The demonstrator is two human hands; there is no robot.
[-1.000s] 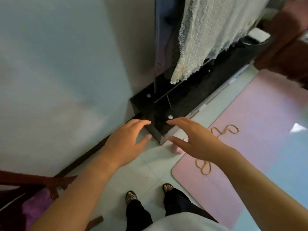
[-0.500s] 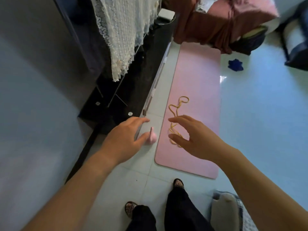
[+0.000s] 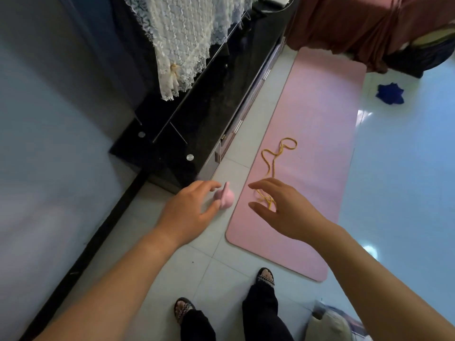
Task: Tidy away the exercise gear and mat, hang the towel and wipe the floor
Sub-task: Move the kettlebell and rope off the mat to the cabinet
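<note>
Both arms were stretched forward above the floor. Left hand (image 3: 189, 210) and right hand (image 3: 285, 214) were empty, fingers loosely spread. Pink weight (image 3: 227, 199) sat on the tiles just beside pink mat (image 3: 320, 107); yellow band (image 3: 272, 166) lay on the mat.

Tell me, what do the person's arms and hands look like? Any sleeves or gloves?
The left hand and right hand wear no gloves, and no rings, watch or bracelet show. Both arms are bare, with no sleeves in view.
</note>
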